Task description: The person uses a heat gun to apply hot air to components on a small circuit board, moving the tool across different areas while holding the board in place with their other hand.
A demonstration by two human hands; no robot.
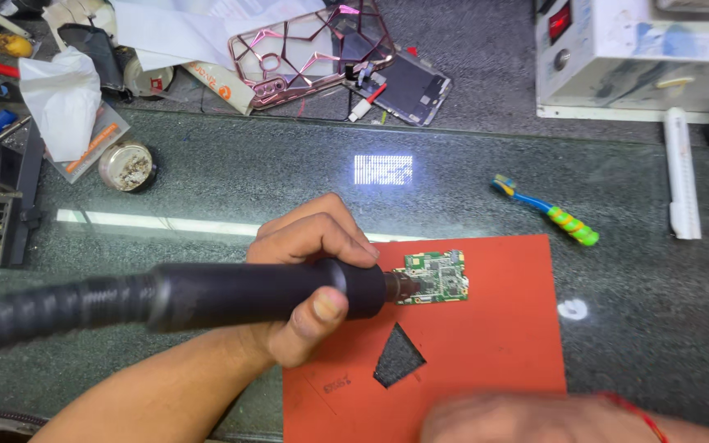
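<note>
My left hand [309, 239] grips a thick black hot-air tool handle [248, 295] whose corrugated hose runs off to the left. The tool's nozzle points right, at the left edge of a small green circuit board [442, 275]. That board lies on a red mat [494, 344], which has a triangular hole [397, 357] cut in it. My right hand [527, 418] is a blur at the bottom edge over the mat, with a red thread at the wrist. Its fingers cannot be made out.
A blue and green toothbrush [547, 211] lies right of the mat on the dark glass worktop. At the back are a white machine [642, 53], a white stick [681, 176], a pink phone case [313, 49], a phone screen part [408, 86], a round tin [127, 166] and crumpled tissue [63, 98].
</note>
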